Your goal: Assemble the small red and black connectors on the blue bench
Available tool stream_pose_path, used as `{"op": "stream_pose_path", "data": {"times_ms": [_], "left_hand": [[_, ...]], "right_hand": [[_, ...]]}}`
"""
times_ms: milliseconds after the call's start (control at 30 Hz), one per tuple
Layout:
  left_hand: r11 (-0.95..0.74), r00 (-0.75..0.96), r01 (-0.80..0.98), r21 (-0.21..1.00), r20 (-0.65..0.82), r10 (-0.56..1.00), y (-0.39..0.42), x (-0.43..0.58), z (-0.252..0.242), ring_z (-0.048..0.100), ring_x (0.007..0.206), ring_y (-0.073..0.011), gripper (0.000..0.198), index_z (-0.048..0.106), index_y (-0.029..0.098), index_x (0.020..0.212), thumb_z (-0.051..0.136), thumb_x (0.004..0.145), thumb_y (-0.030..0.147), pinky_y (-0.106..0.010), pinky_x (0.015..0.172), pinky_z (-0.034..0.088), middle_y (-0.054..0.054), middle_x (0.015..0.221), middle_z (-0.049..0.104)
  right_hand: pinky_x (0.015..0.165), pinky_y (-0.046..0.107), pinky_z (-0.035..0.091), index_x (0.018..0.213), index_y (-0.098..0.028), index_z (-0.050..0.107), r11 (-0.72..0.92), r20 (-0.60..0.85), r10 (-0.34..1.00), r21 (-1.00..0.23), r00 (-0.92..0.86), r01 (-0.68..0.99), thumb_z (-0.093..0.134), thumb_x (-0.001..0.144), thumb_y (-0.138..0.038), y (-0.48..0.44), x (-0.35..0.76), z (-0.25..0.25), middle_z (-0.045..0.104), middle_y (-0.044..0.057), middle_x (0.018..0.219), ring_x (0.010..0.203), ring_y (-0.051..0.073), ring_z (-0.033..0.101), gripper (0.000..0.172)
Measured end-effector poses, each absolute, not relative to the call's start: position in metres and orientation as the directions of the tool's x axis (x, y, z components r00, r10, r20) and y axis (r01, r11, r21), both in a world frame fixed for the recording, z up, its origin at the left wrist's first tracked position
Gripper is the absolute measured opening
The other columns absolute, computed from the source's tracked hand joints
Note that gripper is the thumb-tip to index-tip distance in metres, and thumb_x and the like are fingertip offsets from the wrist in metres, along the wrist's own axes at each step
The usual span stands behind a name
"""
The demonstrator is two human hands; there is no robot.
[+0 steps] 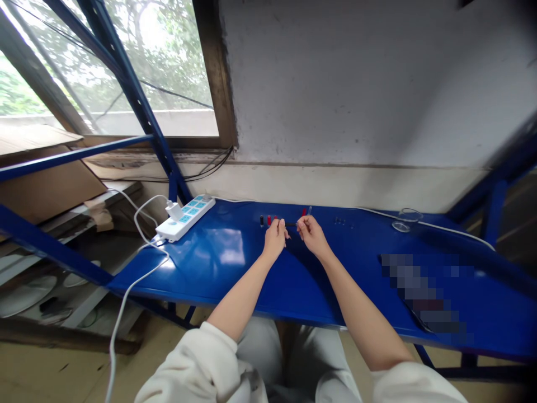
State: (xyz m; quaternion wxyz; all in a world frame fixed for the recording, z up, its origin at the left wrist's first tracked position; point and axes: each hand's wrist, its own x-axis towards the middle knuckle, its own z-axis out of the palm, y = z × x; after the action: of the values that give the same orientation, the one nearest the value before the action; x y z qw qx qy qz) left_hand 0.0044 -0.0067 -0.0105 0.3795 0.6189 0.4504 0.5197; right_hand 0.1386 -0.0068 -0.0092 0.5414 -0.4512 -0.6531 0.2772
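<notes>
Above the blue table (201,268), a thin black pen-like stick (291,224) spans the gap between my hands. My left hand (275,239) is closed around its left end. On its right end, the fingers of my right hand (312,235) are pinched. Just beyond my left hand stand a small black piece (262,220) and a red piece (269,220), with another red one partly covered by the fingers. Behind my right hand are a further red piece (304,212) and a clear narrow piece (310,210). Several tiny dark parts (339,221) lie to the right.
A white power strip (187,218) with a plug and cables occupies the table's left end. Clear round items (401,226) and a white cable (457,230) are at the back right. A pixelated dark object (423,291) lies at the right front. Blue frame posts (145,112) rise at the left.
</notes>
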Motion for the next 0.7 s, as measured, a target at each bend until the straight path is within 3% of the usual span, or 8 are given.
{"op": "stream_pose_path", "data": {"times_ms": [167, 267, 400, 700], "left_hand": [[-0.338, 0.054, 0.066, 0.939, 0.335, 0.941, -0.004, 0.005, -0.01, 0.041, 0.034, -0.0024, 0.024, 0.042, 0.018, 0.083, 0.035, 0.085, 0.042, -0.015, 0.035, 0.033, 0.005, 0.063, 0.052], [-0.334, 0.109, -0.02, 0.942, 0.334, 0.936, -0.003, 0.006, -0.011, 0.043, 0.035, -0.0019, 0.021, 0.041, 0.018, 0.09, 0.041, 0.083, 0.038, -0.015, 0.037, 0.036, 0.003, 0.071, 0.056], [-0.317, 0.135, -0.061, 0.946, 0.323, 0.937, -0.003, 0.006, -0.011, 0.046, 0.035, -0.0019, 0.02, 0.041, 0.018, 0.091, 0.042, 0.083, 0.036, -0.017, 0.039, 0.039, 0.001, 0.077, 0.059], [-0.32, 0.099, -0.005, 0.947, 0.319, 0.943, -0.006, 0.005, -0.008, 0.047, 0.035, -0.0037, 0.028, 0.042, 0.017, 0.085, 0.039, 0.083, 0.045, -0.017, 0.038, 0.037, 0.0, 0.071, 0.06]], "right_hand": [[0.044, 0.021, 0.037, 0.087, -0.02, 0.043, 0.329, 0.35, 0.934, -0.919, 0.066, 0.219, 0.037, 0.08, -0.054, -0.011, 0.137, -0.003, 0.054, -0.002, 0.067, 0.041, 0.007, 0.043, 0.035], [0.043, 0.022, 0.035, 0.07, -0.019, 0.045, 0.277, 0.302, 0.952, -0.92, 0.05, 0.278, 0.033, 0.079, -0.059, -0.013, 0.138, -0.001, 0.05, -0.002, 0.054, 0.039, 0.008, 0.041, 0.043], [0.045, 0.022, 0.033, 0.056, -0.019, 0.041, 0.303, 0.338, 0.939, -0.894, 0.054, 0.329, 0.032, 0.08, -0.06, -0.015, 0.138, 0.001, 0.043, -0.003, 0.046, 0.041, 0.009, 0.038, 0.047], [0.049, 0.022, 0.033, 0.059, -0.019, 0.041, 0.358, 0.397, 0.916, -0.874, 0.057, 0.327, 0.033, 0.081, -0.056, -0.018, 0.136, 0.004, 0.042, -0.003, 0.05, 0.047, 0.009, 0.037, 0.044]]}}
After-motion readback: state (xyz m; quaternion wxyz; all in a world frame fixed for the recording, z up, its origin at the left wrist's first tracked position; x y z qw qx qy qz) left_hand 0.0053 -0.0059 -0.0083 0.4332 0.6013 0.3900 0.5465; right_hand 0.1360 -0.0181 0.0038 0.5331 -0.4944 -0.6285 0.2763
